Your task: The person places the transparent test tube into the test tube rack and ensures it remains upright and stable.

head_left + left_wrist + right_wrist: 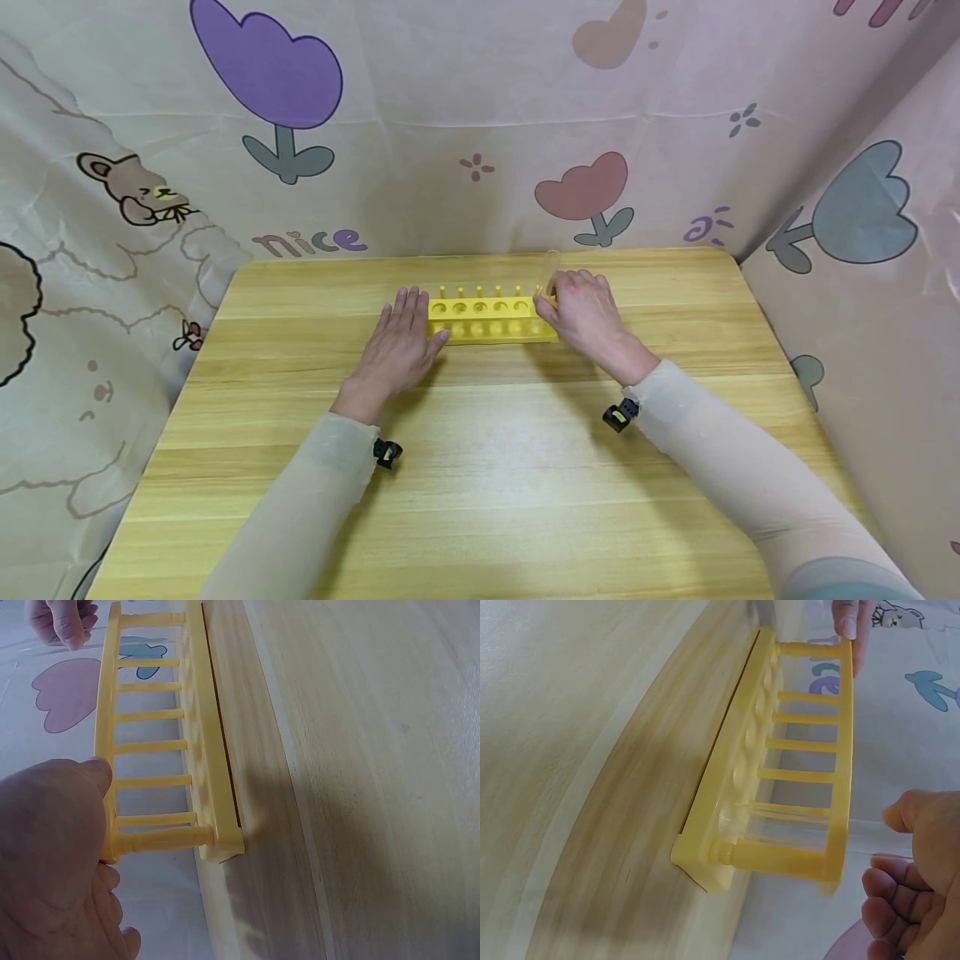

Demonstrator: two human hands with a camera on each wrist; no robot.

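Note:
A yellow test tube rack [480,310] stands on the wooden table, with a row of holes and upright pegs along its back. My left hand [399,343] rests against the rack's left end, its fingers straight and side by side. In the left wrist view the thumb [96,774] touches the rack's top plate. At the other end, my right hand [588,312] pinches a clear test tube [870,834] between thumb and fingers. The lower part of the tube passes through the rack's end hole, down to the base.
The wooden table [480,467] runs back to a printed cloth [420,183] that hangs behind it. More of this cloth hangs at the left and right sides. A small black camera is strapped at each wrist.

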